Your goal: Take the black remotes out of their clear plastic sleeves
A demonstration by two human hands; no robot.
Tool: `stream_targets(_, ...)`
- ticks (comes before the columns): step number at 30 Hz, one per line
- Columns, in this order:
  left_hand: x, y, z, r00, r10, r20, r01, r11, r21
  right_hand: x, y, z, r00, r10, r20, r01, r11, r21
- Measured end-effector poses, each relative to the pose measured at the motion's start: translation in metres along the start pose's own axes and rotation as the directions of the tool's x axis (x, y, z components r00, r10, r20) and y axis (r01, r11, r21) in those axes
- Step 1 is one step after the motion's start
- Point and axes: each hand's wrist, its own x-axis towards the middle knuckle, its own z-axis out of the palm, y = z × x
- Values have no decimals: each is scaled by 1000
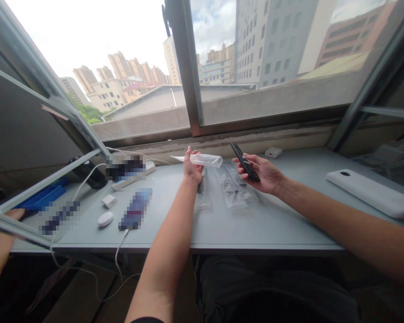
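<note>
Legs in dark pants (218,278) show at the bottom, under the edge of the gray counter (272,224). Near that edge on the left, a phone (134,208) with a blurry screen has a white cord (117,255) plugged in, and a round white case (105,219) and a small plug block (108,201) sit beside it. Farther back, in the middle, flat see-through bags (234,186) with dark things inside lie on the counter. Above them, the person's left hand (192,168) pinches a thin clear sleeve (211,159) between thumb and fingers. The right hand (264,172) is wrapped around a black remote (244,162), which is tilted and up in the air, apart from the sleeve. Off to the right lies a long white thing (370,193) with a dark round spot. Behind the right hand, a little white box (273,152) sits near the wall (222,137). Past that is a big window (185,63), with tall buildings (276,45) outside.
</note>
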Motion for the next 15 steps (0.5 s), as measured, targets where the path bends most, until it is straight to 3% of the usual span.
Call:
stream_targets(5,1,0,-1,1000,3,4,-3,1000,1,3,0,-2,997,56,-57,-54,998,37)
stream_targets(12,0,0,0,1000,0,-3,0,1000,17,-3,1,1,991,64,120,-68,997,27)
stream_targets(15,0,0,0,1000,-8,-14,8,1000,-5,-4,1,3,995,68,79,-72,996,53)
